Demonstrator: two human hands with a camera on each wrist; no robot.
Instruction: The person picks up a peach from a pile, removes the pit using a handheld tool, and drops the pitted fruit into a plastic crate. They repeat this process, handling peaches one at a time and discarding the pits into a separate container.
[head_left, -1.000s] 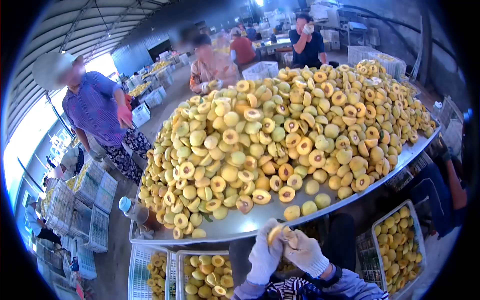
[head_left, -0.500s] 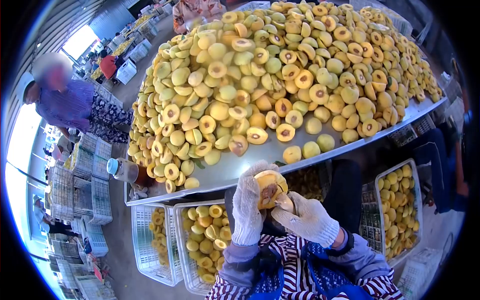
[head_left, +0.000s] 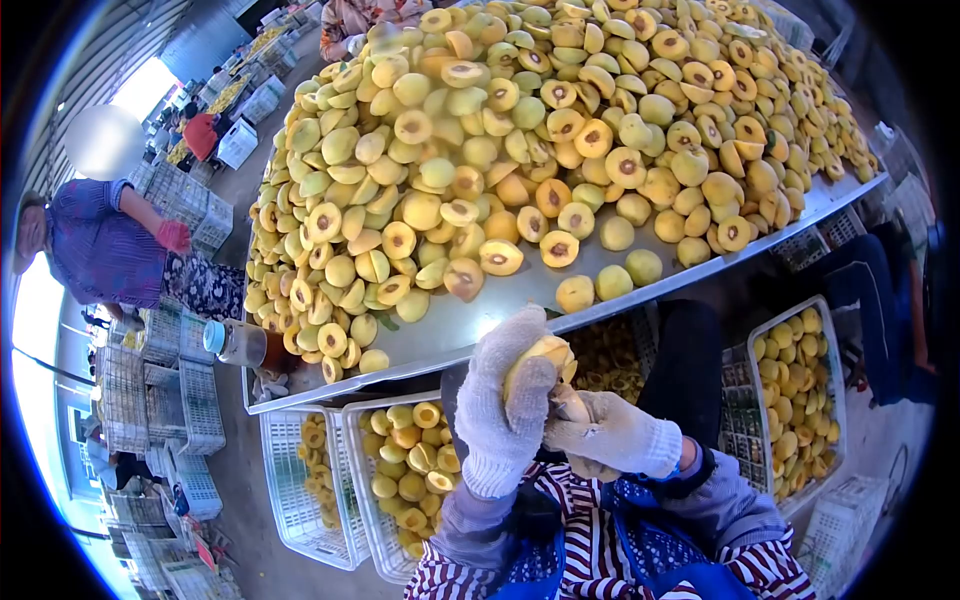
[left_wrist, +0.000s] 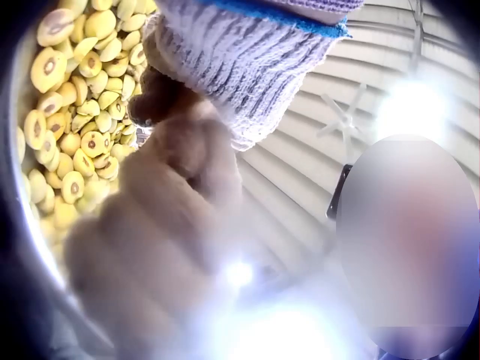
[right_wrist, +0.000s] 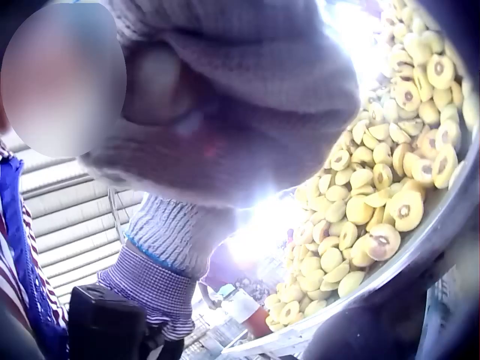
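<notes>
The work looked to be at a close, two-handed step on one yellow-fleshed fruit (head_left: 553,350), held above the person's lap at the near edge of a shiny metal table (head_left: 440,345). The left hand (head_left: 500,400), in a white knitted glove, gripped it with curled fingers. The right hand (head_left: 615,435), gloved alike, had its fingers bent close to the fruit's near side; whether they pinched it or some small thing could not be told. The next move seemed to call for a steady left grip and careful right fingertips.

The head view showed both hands together, with a broad heap of whole and cut yellow fruit (head_left: 420,210) beyond and a white plastic crate of fruit (head_left: 835,350) at the right. The left wrist view showed a pale ceiling fan (left_wrist: 345,120) that the head view did not. The right wrist view added a black box-shaped device (right_wrist: 105,322) beside a checked purple sleeve (right_wrist: 154,289), but the gloves filled much of it, and the fruit could not be made out surely.
</notes>
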